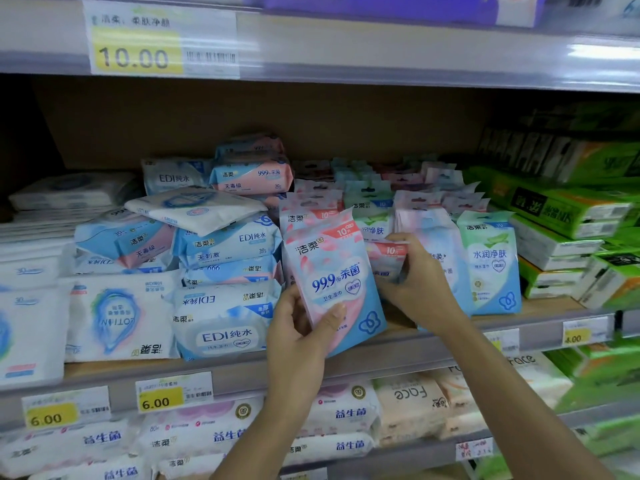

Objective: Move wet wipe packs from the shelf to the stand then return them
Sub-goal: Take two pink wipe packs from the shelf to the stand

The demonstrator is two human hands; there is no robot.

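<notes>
My left hand (301, 327) grips a pink and blue wet wipe pack (337, 282) marked 99.9%, held upright in front of the middle shelf (398, 355). Just to its right, my right hand (420, 278) is closed on the top of a second pink wet wipe pack (388, 256) that stands in the row on the shelf. Several more small packs (367, 202) stand in rows behind them. A green-topped pack (490, 261) stands to the right of my right hand.
Larger flat wipe packs (221, 247) are piled on the shelf to the left. Green tissue boxes (568, 216) are stacked at the right. The shelf above (381, 53) overhangs closely. A lower shelf holds more packs (346, 414). Price tags line the shelf edges.
</notes>
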